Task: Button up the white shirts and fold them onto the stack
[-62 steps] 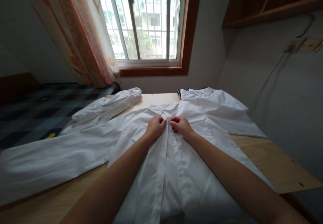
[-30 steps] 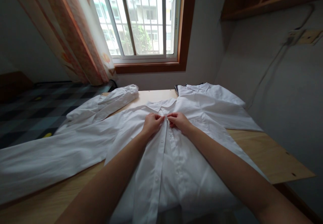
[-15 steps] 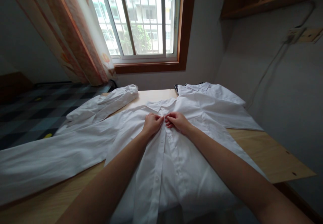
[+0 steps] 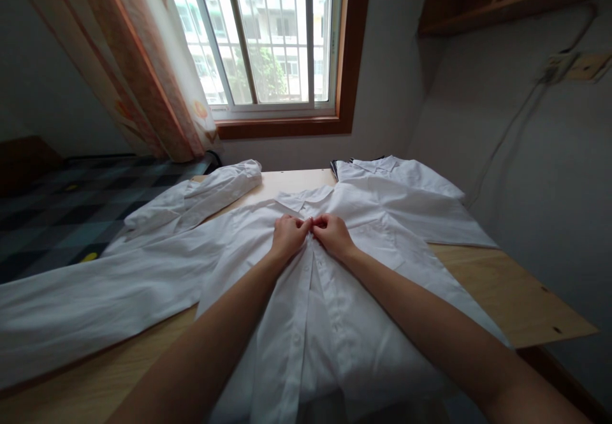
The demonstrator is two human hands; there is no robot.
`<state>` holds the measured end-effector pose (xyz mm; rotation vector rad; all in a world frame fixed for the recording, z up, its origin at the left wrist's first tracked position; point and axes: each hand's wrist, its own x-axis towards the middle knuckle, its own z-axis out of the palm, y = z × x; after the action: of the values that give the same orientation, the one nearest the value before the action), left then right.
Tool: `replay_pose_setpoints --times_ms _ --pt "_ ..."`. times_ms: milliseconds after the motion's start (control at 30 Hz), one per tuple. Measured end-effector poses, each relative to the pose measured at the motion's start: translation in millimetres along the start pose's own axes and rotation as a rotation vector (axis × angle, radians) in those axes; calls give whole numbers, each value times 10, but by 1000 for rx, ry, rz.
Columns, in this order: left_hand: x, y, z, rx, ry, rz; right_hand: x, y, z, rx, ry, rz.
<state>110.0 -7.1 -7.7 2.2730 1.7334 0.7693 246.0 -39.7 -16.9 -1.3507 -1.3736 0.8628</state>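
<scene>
A white button-up shirt (image 4: 373, 322) lies face up with its sleeves spread to both sides and its collar toward the window. Below the collar, my left hand (image 4: 289, 234) pinches the front edge of the shirt. My right hand (image 4: 332, 233) is closed on the same placket, its fingertips meeting those of my left. Further down, the two front edges spread apart, and small buttons show along them. The button or buttonhole between my fingertips is too small and covered to make out.
Beneath the shirt is a wooden table (image 4: 516, 293). Another white garment (image 4: 191, 201) lies bunched at the left, and folded white clothing (image 4: 406, 172) lies at the back right. A checked bed (image 4: 43, 220) stands left, below a curtain (image 4: 148, 60).
My right hand has shifted slightly left, its fingers now closed in against my left fingertips. My left hand has hardly moved.
</scene>
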Motion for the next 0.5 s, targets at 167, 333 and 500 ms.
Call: replay_pose_setpoints --times_ms 167,333,500 --pt "4 -3 3 8 -5 -33 -7 12 1 -208 40 -129" --pt "22 -17 -11 -13 -27 -36 -19 0 9 -373 53 -168" --pt "18 -18 -18 -32 -8 -4 -49 -30 21 -483 77 -212"
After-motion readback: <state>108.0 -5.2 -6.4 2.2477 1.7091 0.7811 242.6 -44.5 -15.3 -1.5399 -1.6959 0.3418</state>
